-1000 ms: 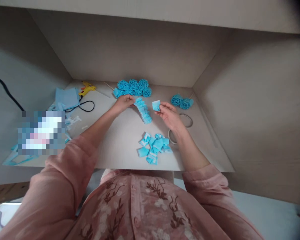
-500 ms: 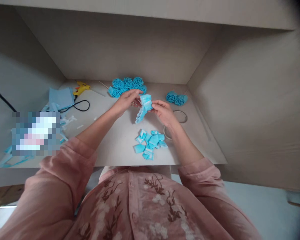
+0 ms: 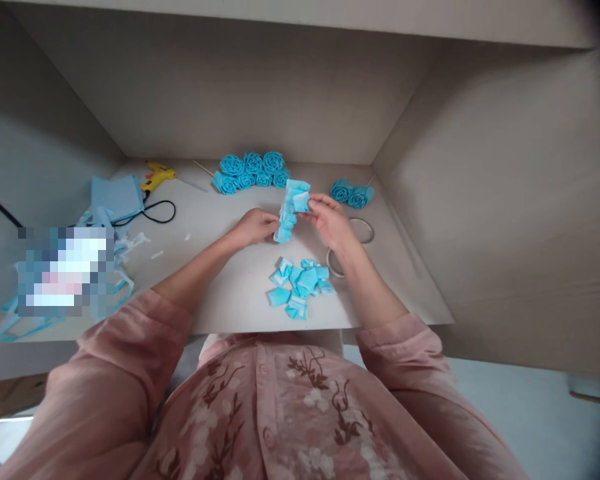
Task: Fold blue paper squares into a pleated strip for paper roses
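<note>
- Two pinches: my left hand (image 3: 256, 227) held a blue strip (image 3: 286, 227), my right hand (image 3: 333, 221) a folded piece (image 3: 301, 202).
- Step, I judged: fitting piece to strip.
- Next move, seemingly: called for alignment.

this is a craft workspace, as the glue gun (image 3: 161, 177) and blue roses (image 3: 253, 171) show.

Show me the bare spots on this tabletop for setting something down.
The tabletop is bare between the left forearm and the pile of folded pieces, and along the back between the larger flower cluster and the two flowers. Crowded: the left side, with blue sheets, cord and scraps, and beside the right forearm, where two rings lie.
</note>
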Demonstrator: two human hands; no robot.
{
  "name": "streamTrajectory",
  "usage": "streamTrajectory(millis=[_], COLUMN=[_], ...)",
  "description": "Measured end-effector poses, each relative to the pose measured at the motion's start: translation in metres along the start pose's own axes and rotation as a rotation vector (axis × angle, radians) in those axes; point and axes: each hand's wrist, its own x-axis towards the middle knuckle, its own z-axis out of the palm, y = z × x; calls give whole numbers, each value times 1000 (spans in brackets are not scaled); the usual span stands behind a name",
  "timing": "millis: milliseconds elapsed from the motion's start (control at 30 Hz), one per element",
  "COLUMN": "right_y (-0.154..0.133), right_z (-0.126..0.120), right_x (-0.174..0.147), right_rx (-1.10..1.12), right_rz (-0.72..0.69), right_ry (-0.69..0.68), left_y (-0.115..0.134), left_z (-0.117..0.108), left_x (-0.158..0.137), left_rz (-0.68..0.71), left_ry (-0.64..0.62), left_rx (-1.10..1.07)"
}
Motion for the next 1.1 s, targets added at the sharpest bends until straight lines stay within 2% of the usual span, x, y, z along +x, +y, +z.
streamTrajectory(millis=[133, 267, 433, 567, 767, 1100], right_y=[-4, -4, -2, 3, 10, 11], right_z=[-5, -2, 11, 18, 25, 25], right_x=[0, -4, -16, -22, -25, -25], right_rx=[-37, -117, -380, -502, -584, -624], right_rz=[-39, -18, -97, -117, -140, -204], right_ry=[35, -50, -200, -248, -211, -185], left_y=[-7, -17, -25, -28, -30, -28], left_z=[-6, -12, -13, -8, 0, 2], left_x=[0, -5, -8, -8, -8, -10], left_rz=[-33, 54, 104, 140, 147, 160], left_ry=[108, 165, 193, 186, 179, 180], left_rx=[-263, -420, -459, -473, -530, -525])
